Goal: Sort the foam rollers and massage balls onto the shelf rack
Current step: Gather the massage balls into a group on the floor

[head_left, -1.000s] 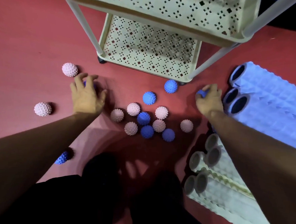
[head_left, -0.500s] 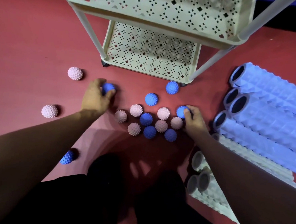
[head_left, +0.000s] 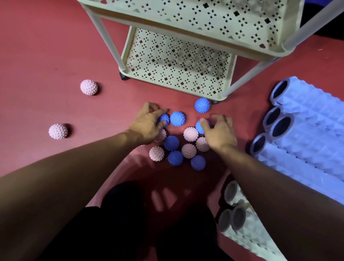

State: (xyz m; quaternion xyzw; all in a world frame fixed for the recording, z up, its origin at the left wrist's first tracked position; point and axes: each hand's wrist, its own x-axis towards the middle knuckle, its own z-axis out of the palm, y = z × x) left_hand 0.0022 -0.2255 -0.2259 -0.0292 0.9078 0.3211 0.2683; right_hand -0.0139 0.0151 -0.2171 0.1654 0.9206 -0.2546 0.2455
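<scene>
Head view, looking down at a red floor mat (head_left: 41,53). At twelve o'clock, a cream shelf rack (head_left: 185,17) with perforated trays, lower tray (head_left: 176,64) bare. At centre, a cluster of spiky massage balls, pink and blue, touching one another. Left hand (head_left: 145,125) at the cluster's ten o'clock edge, fingers curled round a blue ball (head_left: 164,119) on the mat. Right hand (head_left: 218,132) at the two o'clock edge, fingers curled over another blue ball (head_left: 201,126) (mostly hidden under the thumb). Loose blue ball (head_left: 177,118) between the two hands, just beside the left one's ball; a further blue ball (head_left: 202,105) just beside the rack's near right foot. Two stray pink balls well apart at nine o'clock: one farther off (head_left: 89,87), one nearer (head_left: 58,131). At three o'clock, pale blue foam rollers (head_left: 316,138) lying side by side, long axes running from ten o'clock toward four, dark hollow ends facing the balls. At five o'clock, cream foam rollers (head_left: 247,234) lying likewise, grey open ends toward the middle, partly hidden by the right forearm. Dark-clothed legs at six o'clock.
</scene>
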